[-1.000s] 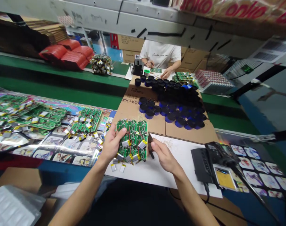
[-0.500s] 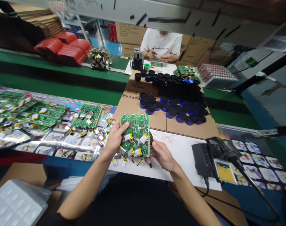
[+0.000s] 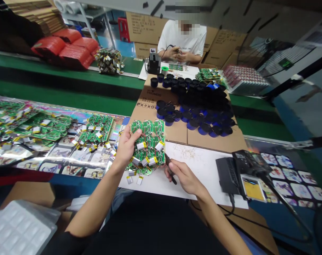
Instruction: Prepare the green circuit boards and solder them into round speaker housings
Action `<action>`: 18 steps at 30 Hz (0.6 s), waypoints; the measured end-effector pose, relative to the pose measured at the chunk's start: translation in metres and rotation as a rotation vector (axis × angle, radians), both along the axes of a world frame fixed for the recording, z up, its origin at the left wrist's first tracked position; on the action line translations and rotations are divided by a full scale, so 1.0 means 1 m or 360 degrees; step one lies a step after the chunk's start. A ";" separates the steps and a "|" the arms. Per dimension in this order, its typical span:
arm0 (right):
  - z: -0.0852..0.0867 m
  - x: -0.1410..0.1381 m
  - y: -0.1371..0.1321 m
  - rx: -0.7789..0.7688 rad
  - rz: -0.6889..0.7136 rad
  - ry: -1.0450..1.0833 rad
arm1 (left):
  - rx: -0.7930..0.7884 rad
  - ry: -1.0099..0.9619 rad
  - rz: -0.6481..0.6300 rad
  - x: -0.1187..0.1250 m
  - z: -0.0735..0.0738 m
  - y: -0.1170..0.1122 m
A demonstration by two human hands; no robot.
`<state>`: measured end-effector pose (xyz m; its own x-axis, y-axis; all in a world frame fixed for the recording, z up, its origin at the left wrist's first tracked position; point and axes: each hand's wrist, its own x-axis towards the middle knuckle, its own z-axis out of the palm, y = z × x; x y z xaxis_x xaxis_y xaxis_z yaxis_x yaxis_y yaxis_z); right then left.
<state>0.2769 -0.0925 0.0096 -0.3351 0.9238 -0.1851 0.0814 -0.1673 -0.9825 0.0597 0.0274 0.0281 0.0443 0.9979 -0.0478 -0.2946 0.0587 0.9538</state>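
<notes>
Well, the circuit board panel (image 3: 150, 141) runs away from the person, its edge held by the spread left hand (image 3: 126, 147); the right hand (image 3: 184, 177) pinches a small dark tool (image 3: 170, 168) just beside it.

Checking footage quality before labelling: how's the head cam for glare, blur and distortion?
Head view: strong wide-angle bend, with the green conveyor belt curving toward the frame edges; bright glare on the foil printed sheet; the circuit-board panel under the left hand and the dark hand tool in the right hand look fairly sharp.
</notes>
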 end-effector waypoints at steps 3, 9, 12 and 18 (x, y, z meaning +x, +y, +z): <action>-0.012 -0.011 -0.001 -0.0247 0.0013 0.0495 | -0.0066 -0.0049 -0.0040 0.002 -0.007 0.002; -0.018 -0.016 0.011 -0.0340 -0.0024 0.0681 | -0.0223 -0.0085 0.0039 -0.006 -0.017 0.009; -0.007 -0.003 0.037 -0.0258 -0.0063 0.0466 | -0.0242 -0.0043 0.0206 -0.022 -0.022 0.011; 0.019 0.024 0.110 -0.0183 0.0114 -0.0474 | -0.0371 0.0017 0.0574 -0.060 -0.047 0.005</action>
